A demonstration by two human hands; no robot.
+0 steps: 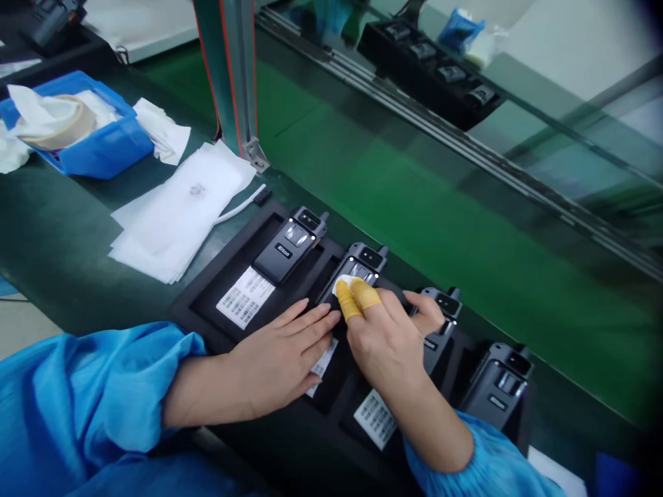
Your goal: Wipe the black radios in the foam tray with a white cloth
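A black tray holds several black handheld devices lying in its slots, with white barcode labels on them. My left hand lies flat, fingers stretched out, on the second device and steadies it. My right hand wears yellow finger cots on two fingers and presses a small white wipe against that device's upper face. The first device lies to the left, untouched. Two more devices lie to the right, one partly hidden by my right hand.
A stack of white sheets lies left of the tray. A blue bin with tape and tissue stands at the far left. A metal post rises behind. A green conveyor belt runs beyond, with another black tray of devices.
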